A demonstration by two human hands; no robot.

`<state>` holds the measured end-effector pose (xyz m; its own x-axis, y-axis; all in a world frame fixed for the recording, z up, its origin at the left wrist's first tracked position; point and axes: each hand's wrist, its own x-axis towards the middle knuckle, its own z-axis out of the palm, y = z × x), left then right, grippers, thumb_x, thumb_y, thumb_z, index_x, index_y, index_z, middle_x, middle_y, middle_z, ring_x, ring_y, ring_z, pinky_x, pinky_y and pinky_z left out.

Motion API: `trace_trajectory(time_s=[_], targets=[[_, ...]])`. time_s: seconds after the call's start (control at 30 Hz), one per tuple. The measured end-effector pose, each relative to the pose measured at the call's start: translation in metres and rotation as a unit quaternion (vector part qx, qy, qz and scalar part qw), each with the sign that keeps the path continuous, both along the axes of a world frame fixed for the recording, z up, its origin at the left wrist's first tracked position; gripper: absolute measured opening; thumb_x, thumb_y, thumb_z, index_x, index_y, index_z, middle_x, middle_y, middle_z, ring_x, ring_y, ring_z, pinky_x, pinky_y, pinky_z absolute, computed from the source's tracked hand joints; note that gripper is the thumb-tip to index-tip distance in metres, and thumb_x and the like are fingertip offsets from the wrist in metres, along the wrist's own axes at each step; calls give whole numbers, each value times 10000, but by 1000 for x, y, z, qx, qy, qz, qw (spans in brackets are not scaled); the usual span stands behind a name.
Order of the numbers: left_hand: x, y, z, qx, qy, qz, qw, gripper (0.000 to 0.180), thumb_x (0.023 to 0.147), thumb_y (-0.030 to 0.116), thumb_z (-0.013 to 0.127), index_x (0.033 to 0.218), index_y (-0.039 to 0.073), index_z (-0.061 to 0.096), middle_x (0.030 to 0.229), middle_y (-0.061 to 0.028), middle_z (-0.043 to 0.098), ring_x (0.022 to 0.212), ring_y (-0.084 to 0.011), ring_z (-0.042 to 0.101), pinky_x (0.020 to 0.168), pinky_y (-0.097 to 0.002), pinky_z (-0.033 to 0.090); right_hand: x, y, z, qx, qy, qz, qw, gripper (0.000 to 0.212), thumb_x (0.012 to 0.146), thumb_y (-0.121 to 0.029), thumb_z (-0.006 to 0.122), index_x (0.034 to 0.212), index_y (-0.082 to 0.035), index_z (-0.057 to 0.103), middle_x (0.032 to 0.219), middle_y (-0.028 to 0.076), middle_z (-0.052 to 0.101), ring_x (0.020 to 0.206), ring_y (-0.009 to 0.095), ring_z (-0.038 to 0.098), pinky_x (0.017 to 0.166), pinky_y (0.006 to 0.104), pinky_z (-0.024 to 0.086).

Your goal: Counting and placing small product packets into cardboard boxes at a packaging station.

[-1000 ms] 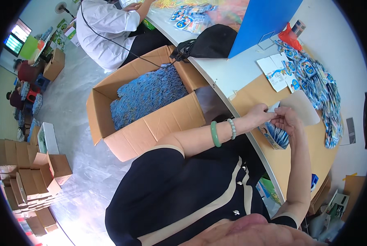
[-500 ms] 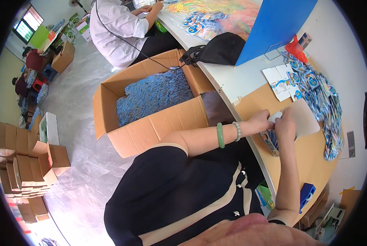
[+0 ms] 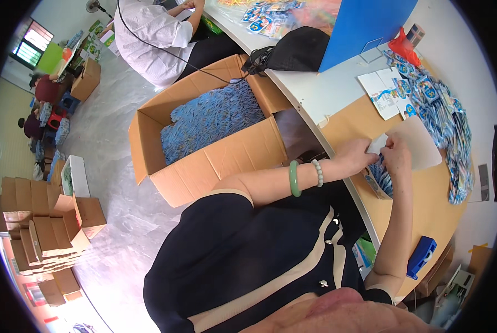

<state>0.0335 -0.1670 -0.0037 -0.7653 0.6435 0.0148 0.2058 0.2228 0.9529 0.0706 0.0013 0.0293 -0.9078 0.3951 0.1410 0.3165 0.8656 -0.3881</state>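
Note:
My left hand [image 3: 355, 154] and my right hand [image 3: 397, 156] meet at the near edge of the tan desk [image 3: 420, 216]. Together they pinch a small white packet [image 3: 377, 144] just above a little carton [image 3: 379, 180] stuffed with blue-and-white packets. The left wrist carries a green bangle and a bead bracelet. A white sheet [image 3: 420, 145] lies just beyond my hands. Further right, a long heap of blue packets [image 3: 454, 139] runs along the desk.
A big open cardboard box [image 3: 209, 130] full of blue packets stands on the floor to my left. A black bag [image 3: 298, 50] and a blue board [image 3: 365, 28] sit at the desk's far end. Another person in white sits beyond the box. Stacked small cartons [image 3: 43, 233] fill the left floor. A blue object [image 3: 422, 256] lies near the desk edge.
The view has shifted a little. My hands stay together over the small carton, still working on the white packet; the right hand has closed in closer to the left.

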Motion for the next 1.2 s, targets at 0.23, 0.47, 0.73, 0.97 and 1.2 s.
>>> trace_trajectory(time_s=[0.23,0.47,0.73,0.97,1.2], targets=[[-7,20,-13,92,-71,30,993,324,813,306,658,852,-15,659,763,-178,679,719,-294,678,652,-398,514,-2,-5,15,-425,15,-64,903,101,779,6,627,800,-41,540,633,26,579,456,105,531,390,239,400],[-22,40,-33,110,-140,30,984,331,818,322,660,896,0,648,785,-187,668,760,-307,673,671,-407,509,-11,0,14,-479,7,-108,871,133,801,18,620,804,-65,516,605,18,542,452,88,521,374,219,381],[-62,69,-61,27,-37,17,999,231,834,176,663,938,-20,599,842,-170,652,736,-292,644,642,-416,499,-35,7,-8,78,-5,62,995,301,785,-94,532,1041,-3,660,992,248,663,939,396,639,839,468,501],[-54,91,-52,183,-248,-105,946,292,824,2,634,1105,-26,556,1012,-67,636,899,-175,617,739,-298,509,-16,24,-24,52,0,34,998,240,754,-108,617,967,-20,684,911,221,674,917,387,648,806,458,515],[-66,123,-56,219,-286,-139,923,393,834,-64,550,1221,-21,492,1114,-106,613,1020,-188,615,875,-311,516,19,47,-15,-34,130,23,991,276,815,-84,624,1085,-35,658,983,189,679,920,351,659,828,394,519]])
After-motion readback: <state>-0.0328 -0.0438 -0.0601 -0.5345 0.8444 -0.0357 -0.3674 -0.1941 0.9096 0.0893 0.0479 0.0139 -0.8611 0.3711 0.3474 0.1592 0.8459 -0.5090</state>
